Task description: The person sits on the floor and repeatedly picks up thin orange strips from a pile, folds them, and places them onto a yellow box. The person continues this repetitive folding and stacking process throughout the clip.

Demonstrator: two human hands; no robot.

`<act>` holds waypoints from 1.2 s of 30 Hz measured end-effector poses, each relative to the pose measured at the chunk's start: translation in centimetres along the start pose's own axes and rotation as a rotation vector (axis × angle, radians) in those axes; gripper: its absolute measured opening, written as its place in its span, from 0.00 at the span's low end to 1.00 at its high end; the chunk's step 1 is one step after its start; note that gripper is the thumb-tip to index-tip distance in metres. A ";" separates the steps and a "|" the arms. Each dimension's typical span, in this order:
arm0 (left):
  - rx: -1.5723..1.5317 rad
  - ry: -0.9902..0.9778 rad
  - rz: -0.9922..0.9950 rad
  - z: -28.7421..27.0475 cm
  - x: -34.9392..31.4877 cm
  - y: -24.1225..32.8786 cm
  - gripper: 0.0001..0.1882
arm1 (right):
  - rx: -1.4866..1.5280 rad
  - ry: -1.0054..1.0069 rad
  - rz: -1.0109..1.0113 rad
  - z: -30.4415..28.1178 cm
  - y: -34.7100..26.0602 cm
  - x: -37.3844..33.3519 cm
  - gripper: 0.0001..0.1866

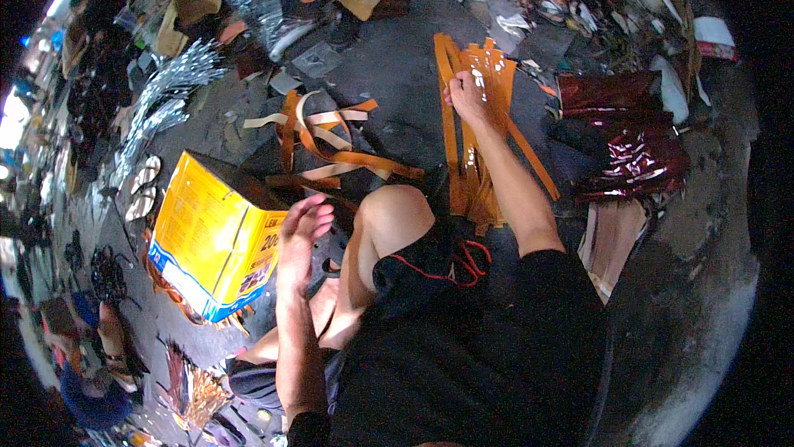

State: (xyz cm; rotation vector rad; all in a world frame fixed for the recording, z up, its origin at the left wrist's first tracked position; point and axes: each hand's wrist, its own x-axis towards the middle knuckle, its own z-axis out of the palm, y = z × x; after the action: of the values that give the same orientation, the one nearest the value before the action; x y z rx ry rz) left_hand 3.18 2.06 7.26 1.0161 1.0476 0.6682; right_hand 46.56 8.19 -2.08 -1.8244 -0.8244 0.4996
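Note:
A layer of long, glossy orange strips (495,75), which look like leather, lies on the dark floor ahead of my knee. Over these strips my right hand (470,98) is closed, its fingers curled; what they grip, if anything, is hidden. My left hand (308,219) is raised beside a yellow and blue cardboard box (211,232), with loosely bent fingers apart and nothing in them. Beyond the box lies a loose tangle of orange and cream strips (331,137).
Dark red glossy sheets (633,149) lie to the right, above pale brown flat pieces (610,236). Silvery strips (169,87) spread at the far left, near a pair of sandals (144,186). Mixed scraps cover the far floor. Thin cut strips (203,393) lie at lower left.

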 end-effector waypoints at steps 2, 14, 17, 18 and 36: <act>0.016 -0.081 0.051 1.4 1.0 0.6 0.17 | 0.134 -0.317 -0.118 -0.2 -7.3 -4.2 0.12; -0.195 0.197 0.393 0.4 2.2 5.9 0.11 | -0.020 -0.769 -0.541 3.4 -17.3 -12.0 0.10; -0.018 0.314 0.450 -0.3 1.4 5.9 0.11 | -0.199 -0.746 -0.566 4.2 -17.4 -12.2 0.11; 0.121 0.381 0.500 0.2 0.9 6.2 0.10 | -0.248 -0.648 -0.680 4.8 -17.0 -12.6 0.11; 0.480 0.382 0.614 3.2 -0.7 4.6 0.16 | 0.264 -0.778 -0.159 7.8 -19.0 -20.9 0.07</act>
State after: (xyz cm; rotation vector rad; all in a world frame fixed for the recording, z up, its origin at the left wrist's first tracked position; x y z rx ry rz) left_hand 5.90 2.23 12.24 1.7069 1.2670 1.1754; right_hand 21.32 2.31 11.60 -1.2903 -1.3320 1.1873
